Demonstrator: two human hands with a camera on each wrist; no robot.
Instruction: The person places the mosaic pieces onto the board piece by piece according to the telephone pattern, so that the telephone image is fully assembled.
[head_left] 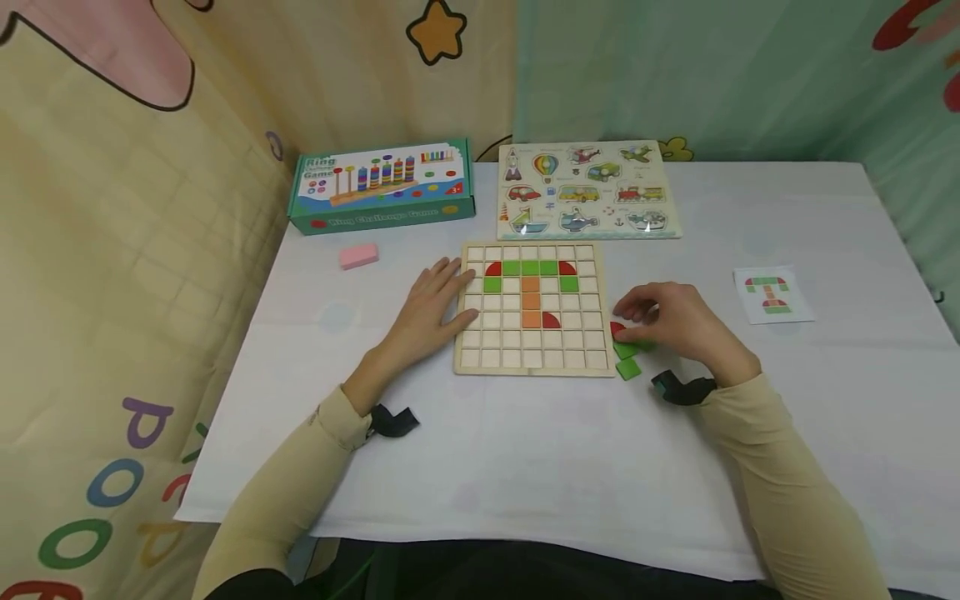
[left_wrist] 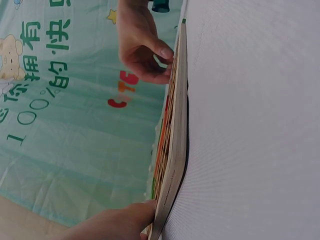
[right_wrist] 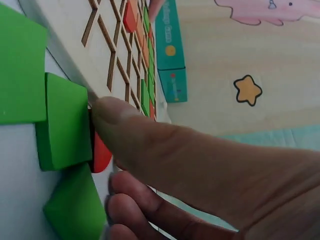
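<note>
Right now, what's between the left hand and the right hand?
Head view: the wooden grid board lies between the left hand and right hand, part filled with green, orange and red tiles.

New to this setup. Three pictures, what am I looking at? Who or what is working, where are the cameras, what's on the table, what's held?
No machine here: a person works with two bare hands. The wide picture comes from a camera on the head; the other two come from cameras strapped to each wrist, so they look sideways and very close.

On the white table lies a wooden grid board partly filled with coloured tiles. The left hand rests flat on its left edge. The right hand is over loose green tiles beside the board, fingers curled at a red tile.

Also there: a pattern card, a pink block, a ring game box and a vehicle puzzle.
</note>
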